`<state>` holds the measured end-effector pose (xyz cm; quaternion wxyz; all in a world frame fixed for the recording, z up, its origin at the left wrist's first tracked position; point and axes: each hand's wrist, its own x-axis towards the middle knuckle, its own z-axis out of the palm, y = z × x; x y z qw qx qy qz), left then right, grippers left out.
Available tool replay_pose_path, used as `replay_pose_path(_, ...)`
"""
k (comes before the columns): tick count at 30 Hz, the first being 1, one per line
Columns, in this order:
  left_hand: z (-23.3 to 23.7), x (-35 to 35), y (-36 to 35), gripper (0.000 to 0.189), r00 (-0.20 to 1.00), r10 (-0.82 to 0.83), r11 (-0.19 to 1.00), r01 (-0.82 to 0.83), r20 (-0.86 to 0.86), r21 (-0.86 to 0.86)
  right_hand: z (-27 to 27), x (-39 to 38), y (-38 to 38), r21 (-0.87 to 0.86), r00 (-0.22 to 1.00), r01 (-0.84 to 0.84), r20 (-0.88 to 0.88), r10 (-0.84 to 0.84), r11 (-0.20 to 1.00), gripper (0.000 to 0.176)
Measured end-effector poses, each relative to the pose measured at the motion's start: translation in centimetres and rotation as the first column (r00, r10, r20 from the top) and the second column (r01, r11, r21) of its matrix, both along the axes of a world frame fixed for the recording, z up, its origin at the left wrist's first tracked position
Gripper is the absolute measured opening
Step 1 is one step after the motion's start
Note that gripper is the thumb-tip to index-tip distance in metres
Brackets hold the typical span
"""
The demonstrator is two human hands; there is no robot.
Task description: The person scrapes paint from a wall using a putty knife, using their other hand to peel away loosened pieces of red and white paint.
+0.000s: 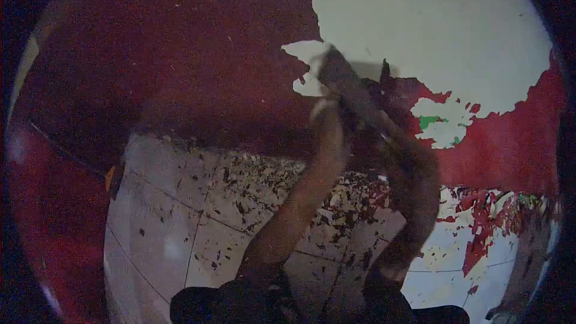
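Observation:
Both my hands are close together at the wall, at the ragged edge where dark red paint [210, 54] meets the bare pale surface [432, 18]. My left hand [327, 111] looks curled, low against the red paint. Just above and to the right of it, my right hand [351, 87] is a dark, blurred shape reaching to the paint edge. Both seem closed around something, but blur and shadow hide what it is. A pointed notch of bare wall [306, 54] opens just left of my hands.
Many dark and red paint flakes [252, 186] lie on the pale tiled floor [162, 222] along the wall's foot. To the right, red paint [498, 150] remains on the lower wall beside a green patch [429, 122]. A small orange object [110, 177] is at the left.

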<state>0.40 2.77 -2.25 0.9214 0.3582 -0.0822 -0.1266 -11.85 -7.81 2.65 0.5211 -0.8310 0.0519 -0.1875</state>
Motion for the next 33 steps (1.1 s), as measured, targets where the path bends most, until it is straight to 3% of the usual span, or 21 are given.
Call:
replay_pose_path(3,1.1,-0.9,-0.8,0.042,0.998,-0.013,0.999,0.015,-0.065,0.041,0.6,0.0,0.1,0.107,0.999,0.007,0.030,-0.010,0.994,0.037)
replay_pose_path(6,1.5,-0.1,0.7,0.042,0.995,0.007,1.000,-0.007,0.095,0.004,0.1,1.5,0.4,0.074,0.997,-0.081,0.019,0.080,0.994,0.037)
replay_pose_path(8,0.2,0.3,-0.2,0.042,0.995,-0.008,1.000,0.010,0.098,-0.026,-1.9,1.6,-1.9,0.305,0.990,0.057,-0.139,-0.015,0.951,0.037)
replay_pose_path(10,0.1,-0.3,-1.0,0.043,0.999,-0.039,0.998,0.039,0.006,-0.056,-2.4,1.7,-2.1,0.286,0.995,0.050,-0.094,-0.024,0.957,0.037)
replay_pose_path(11,0.3,-0.4,-0.9,0.043,0.999,-0.028,0.999,0.027,-0.022,-0.032,-0.9,1.3,-0.1,0.154,1.000,-0.015,0.018,0.013,0.988,0.037)
replay_pose_path(13,0.8,0.2,0.7,0.043,0.999,0.024,0.998,-0.022,-0.031,0.059,-0.5,1.0,1.1,0.088,0.992,-0.066,0.115,0.056,0.994,0.037)
replay_pose_path(17,1.6,-0.7,0.1,0.042,0.991,0.061,0.987,-0.041,-0.121,0.158,0.2,0.0,0.3,0.279,0.999,-0.037,-0.007,0.040,0.960,0.037)
replay_pose_path(18,2.1,-0.9,0.1,0.042,0.988,0.086,0.981,-0.062,-0.128,0.181,0.9,-0.3,-0.1,0.289,0.997,-0.031,-0.062,0.052,0.957,0.037)
replay_pose_path(20,2.5,-1.0,0.4,0.041,0.977,0.200,0.949,-0.175,-0.071,0.264,1.5,1.5,2.8,0.172,0.998,-0.036,0.059,0.026,0.984,0.037)
replay_pose_path(23,0.1,1.8,3.7,0.039,0.964,0.262,0.962,-0.258,-0.037,0.085,0.4,1.9,3.4,0.121,0.980,-0.138,0.163,0.118,0.983,0.036)
replay_pose_path(25,2.5,-2.0,2.2,0.038,0.983,0.138,0.972,-0.110,-0.124,0.206,-0.4,1.4,2.9,0.241,0.974,-0.152,0.199,0.104,0.959,0.034)
replay_pose_path(26,1.6,-1.9,1.8,0.037,0.988,0.030,0.992,-0.011,-0.151,0.124,-1.0,0.7,2.3,0.351,0.980,-0.112,0.193,0.045,0.930,0.033)
replay_pose_path(27,-0.3,-1.3,1.4,0.038,0.992,0.113,0.968,-0.124,0.065,0.216,-0.2,0.9,1.9,0.293,0.992,-0.103,0.107,0.074,0.951,0.033)
replay_pose_path(29,-4.1,0.0,0.8,0.039,0.839,0.278,0.840,-0.449,0.468,0.305,1.3,1.2,1.1,0.156,0.989,-0.116,-0.068,0.128,0.981,0.033)
replay_pose_path(30,-2.2,1.0,2.5,0.040,0.955,0.209,0.950,-0.249,0.208,0.188,0.6,2.2,1.9,0.054,0.991,-0.119,-0.048,0.122,0.991,0.033)
replay_pose_path(31,-1.2,1.4,3.5,0.040,0.997,0.069,0.998,-0.068,-0.043,0.012,0.4,2.6,2.6,-0.044,0.993,-0.117,-0.024,0.116,0.992,0.032)
replay_pose_path(33,-2.1,1.0,3.4,0.041,0.995,0.097,0.953,-0.084,-0.030,0.290,1.0,0.8,3.8,0.320,1.000,0.027,-0.002,-0.028,0.947,0.033)
